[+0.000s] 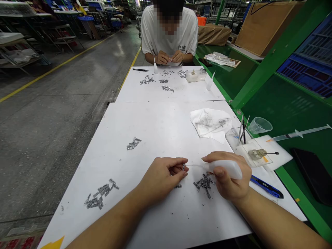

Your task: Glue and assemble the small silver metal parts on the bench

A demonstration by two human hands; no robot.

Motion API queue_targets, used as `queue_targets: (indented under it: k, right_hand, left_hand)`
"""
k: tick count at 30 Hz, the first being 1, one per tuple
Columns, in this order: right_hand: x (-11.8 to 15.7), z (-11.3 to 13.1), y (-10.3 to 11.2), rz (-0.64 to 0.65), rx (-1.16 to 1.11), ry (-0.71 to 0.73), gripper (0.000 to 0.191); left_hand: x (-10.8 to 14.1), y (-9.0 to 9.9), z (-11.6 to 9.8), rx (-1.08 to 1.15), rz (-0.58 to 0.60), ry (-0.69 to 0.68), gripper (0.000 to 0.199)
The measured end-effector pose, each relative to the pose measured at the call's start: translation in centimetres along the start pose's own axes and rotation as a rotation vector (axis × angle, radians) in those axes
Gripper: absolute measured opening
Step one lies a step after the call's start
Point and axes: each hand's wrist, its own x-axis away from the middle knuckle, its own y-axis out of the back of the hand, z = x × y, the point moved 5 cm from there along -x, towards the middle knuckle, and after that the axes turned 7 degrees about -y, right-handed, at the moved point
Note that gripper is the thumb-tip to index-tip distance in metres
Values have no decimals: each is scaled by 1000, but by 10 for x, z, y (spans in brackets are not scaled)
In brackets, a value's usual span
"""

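Between the thumb and fingers of my left hand (166, 174) is a small grey metal part (183, 167). My right hand (232, 176) is wrapped round a white squeeze bottle (229, 168), tilted so that its thin nozzle points left at the small part. Whether the tip touches the part is too small to tell. A pile of similar grey parts (205, 183) lies on the white table (155, 121) between my hands. More parts (102, 193) lie in a pile at the left, and a smaller pile (133, 143) sits farther back.
A stained white cloth (211, 122) lies beyond my right hand. Right of it are tweezers (243, 129) in a clear holder, a small glass jar (256, 154), a plastic cup (260, 125), a syringe (298, 134) and a blue cutter (267, 186). A person (169, 38) sits opposite, hands together.
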Motion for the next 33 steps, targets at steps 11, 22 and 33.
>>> queue_targets:
  k: [11,22,33]
  right_hand:
    - [0,1,-1,6,-7,2,20]
    - [2,0,2,-42,-12,-6,24]
    - [-2,4,-1,1,-13,9,25]
  left_hand:
    - [0,0,0,-10,-1,-5,37]
    - [1,1,-1,0,-13,-4,37]
    - [0,1,-1,0,-10,-10,37]
